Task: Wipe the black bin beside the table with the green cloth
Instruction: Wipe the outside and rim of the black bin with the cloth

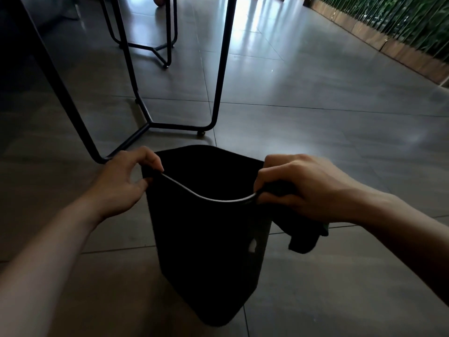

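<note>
The black bin (206, 251) stands on the tiled floor in the middle of the head view, its open top facing me. My left hand (124, 176) pinches the rim at the bin's left corner. My right hand (298, 186) grips the rim at the right corner. The green cloth (303, 237) looks very dark here; it is bunched under my right hand's fingers against the rim and hangs down outside the bin's right wall. A small pale spot shows low on the bin's near wall.
Black metal table legs (218, 69) with a floor-level frame stand just behind and left of the bin. A second leg frame (167, 45) is farther back. A wooden planter edge with green plants (401, 32) runs along the far right. Grey floor tiles (315, 105) spread to the right.
</note>
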`<action>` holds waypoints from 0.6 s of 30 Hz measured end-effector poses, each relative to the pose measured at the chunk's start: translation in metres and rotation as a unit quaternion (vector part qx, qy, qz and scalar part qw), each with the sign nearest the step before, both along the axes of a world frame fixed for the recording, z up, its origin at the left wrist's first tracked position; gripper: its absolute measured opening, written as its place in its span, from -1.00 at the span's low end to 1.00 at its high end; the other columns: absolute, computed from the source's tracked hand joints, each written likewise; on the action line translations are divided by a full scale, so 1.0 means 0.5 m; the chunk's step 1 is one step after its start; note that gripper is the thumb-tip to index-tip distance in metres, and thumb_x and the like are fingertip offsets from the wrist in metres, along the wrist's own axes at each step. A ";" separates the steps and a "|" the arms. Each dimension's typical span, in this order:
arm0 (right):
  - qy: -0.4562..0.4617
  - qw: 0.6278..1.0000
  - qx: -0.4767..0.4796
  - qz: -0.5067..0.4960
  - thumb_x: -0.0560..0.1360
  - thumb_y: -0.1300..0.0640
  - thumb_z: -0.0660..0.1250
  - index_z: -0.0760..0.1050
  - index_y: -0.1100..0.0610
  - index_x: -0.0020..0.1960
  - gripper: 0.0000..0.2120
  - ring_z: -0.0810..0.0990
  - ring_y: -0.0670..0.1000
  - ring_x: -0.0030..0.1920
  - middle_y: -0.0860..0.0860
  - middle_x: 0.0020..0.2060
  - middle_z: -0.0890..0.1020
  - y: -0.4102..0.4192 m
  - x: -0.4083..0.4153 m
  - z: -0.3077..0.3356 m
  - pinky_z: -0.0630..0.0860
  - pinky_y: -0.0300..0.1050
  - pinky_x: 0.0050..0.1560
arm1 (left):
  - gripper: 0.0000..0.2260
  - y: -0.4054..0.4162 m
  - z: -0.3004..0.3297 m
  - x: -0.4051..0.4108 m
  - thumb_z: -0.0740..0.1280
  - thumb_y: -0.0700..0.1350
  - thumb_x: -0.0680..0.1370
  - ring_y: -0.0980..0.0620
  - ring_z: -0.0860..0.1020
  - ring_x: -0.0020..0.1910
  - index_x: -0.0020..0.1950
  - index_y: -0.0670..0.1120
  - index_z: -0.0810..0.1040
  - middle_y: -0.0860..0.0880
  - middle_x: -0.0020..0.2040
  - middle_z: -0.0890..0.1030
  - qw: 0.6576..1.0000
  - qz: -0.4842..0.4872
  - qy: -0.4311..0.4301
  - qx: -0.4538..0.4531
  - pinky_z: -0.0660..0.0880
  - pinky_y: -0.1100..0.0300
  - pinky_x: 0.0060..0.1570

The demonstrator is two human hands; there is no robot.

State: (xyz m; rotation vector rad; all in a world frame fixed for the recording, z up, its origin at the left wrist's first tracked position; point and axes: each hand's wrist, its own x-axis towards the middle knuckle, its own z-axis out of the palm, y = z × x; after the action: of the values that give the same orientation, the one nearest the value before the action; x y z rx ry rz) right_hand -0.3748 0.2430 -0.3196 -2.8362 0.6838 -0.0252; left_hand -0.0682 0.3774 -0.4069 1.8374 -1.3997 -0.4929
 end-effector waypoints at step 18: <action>-0.208 0.961 0.058 -0.172 0.49 0.05 0.54 0.44 -0.08 0.43 -0.44 0.55 -0.08 0.19 -0.06 0.23 0.52 0.015 0.115 -0.036 0.51 -0.24 0.24 | -0.38 -0.010 0.057 -0.092 0.53 -0.18 0.44 0.06 0.48 0.36 0.45 0.16 0.46 0.20 0.26 0.58 0.994 -0.042 -0.057 -0.087 0.28 -0.03 0.52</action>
State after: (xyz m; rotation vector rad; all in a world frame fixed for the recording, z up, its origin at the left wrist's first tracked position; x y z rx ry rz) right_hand -0.3171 0.2507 -0.3375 -2.4468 1.0210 -0.5973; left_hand -0.1144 0.3726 -0.3784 1.6933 -1.5520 -0.3005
